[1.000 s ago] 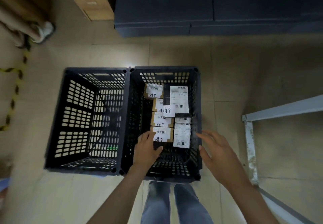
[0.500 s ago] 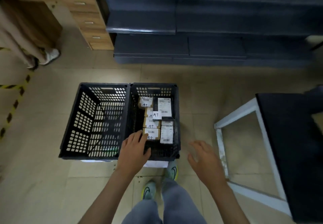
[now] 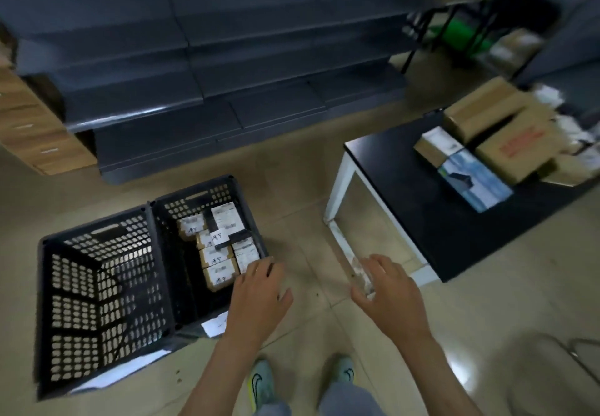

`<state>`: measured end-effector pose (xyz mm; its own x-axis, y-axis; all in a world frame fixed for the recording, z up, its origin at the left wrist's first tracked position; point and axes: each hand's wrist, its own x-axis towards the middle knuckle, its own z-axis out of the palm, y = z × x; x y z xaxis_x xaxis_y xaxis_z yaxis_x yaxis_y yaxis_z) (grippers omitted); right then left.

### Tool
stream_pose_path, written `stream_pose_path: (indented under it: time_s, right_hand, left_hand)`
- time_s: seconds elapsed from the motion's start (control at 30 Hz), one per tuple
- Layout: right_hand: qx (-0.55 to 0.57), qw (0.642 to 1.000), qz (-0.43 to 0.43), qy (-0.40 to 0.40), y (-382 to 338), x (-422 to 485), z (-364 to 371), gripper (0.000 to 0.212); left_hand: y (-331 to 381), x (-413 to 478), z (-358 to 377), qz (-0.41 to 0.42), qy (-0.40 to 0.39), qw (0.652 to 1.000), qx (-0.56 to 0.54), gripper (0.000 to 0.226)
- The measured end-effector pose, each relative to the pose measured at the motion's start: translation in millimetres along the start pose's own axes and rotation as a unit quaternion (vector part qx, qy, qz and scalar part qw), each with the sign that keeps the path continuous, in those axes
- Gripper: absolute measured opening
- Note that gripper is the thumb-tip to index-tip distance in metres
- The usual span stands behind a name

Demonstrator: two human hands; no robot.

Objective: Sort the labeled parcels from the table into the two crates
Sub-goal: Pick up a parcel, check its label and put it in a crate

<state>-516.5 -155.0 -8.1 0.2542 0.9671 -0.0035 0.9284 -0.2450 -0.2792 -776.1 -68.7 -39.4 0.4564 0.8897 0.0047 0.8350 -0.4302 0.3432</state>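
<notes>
Two black slotted crates stand side by side on the floor. The left crate holds nothing I can see. The right crate contains several small labeled parcels in rows. My left hand hovers over the right crate's near right corner, fingers relaxed, holding nothing. My right hand is out over the floor to the right, fingers spread and empty. On the black table at the right lie more boxes: cardboard cartons, a blue-and-white box and a small labeled parcel.
Dark grey shelving runs along the back. A wooden drawer unit stands at far left. White papers lie under the crates. The table's white leg frame is just beyond my right hand. My shoes are below.
I have straightened up and turned right: the crates slid to the left of view and the table with its boxes came into sight. Both hands drew back from the right crate, still empty.
</notes>
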Motion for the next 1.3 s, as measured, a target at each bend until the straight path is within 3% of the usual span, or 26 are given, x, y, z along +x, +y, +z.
stream_pose_path:
  time_s: [0.27, 0.4, 0.73, 0.97, 1.3]
  right_hand:
    - [0.011, 0.992, 0.072, 0.100, 108, -41, -50, 0.047]
    - [0.003, 0.991, 0.096, 0.094, 182, -66, -72, 0.054]
    - [0.004, 0.984, 0.141, 0.111, 337, -93, -117, 0.048]
    - [0.003, 0.988, 0.123, 0.098, 413, -28, -132, 0.047]
    - [-0.049, 0.995, 0.076, 0.040, 490, 128, -160, 0.047]
  left_hand:
    - [126, 29, 28, 0.119, 0.001, 0.993, 0.002, 0.031]
    - [209, 37, 51, 0.137, -0.028, 0.990, 0.002, 0.043]
    - [383, 70, 86, 0.158, -0.046, 0.986, -0.006, 0.045]
    - [440, 141, 116, 0.153, -0.052, 0.987, 0.009, 0.045]
    - [485, 294, 144, 0.073, -0.043, 0.996, 0.001, 0.046]
